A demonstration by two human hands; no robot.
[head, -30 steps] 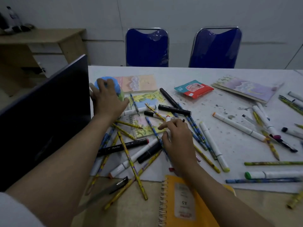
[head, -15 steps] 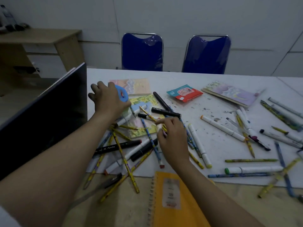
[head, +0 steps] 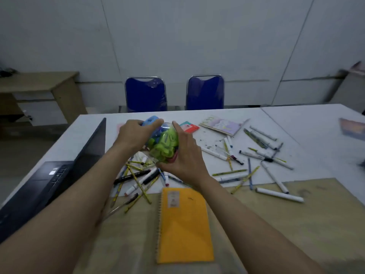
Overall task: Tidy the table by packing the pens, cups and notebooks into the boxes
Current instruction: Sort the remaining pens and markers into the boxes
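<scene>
A long white-topped table fills the room's centre, two blue padded chairs pushed in at its twelve o'clock edge, likely out of the way for the tidy-up. At nine o'clock an open black laptop sits angled along the table's left side, screen toward the clutter. At six o'clock, nearest the camera wearer, a yellow spiral-bound notebook lies flat on a bare wooden board, not yet packed. A pastel lilac-covered notebook rests at one o'clock, with a small red-and-teal packet just beside it. Loose markers and patterned pencils lie scattered from the middle out to three o'clock, a second tangle crossing at seven o'clock beneath the forearms. Raised above the middle of that mess is a clear plastic jar with a blue lid, stuffed with green and blue pieces (what they are cannot be made out). The left hand curls over the lid end, apparently to steady or twist it, while the right hand cups the jar's body and base from below, fingers wrapped, seemingly to bear its weight. No packing box is in view, so most of the task appears undone.
</scene>
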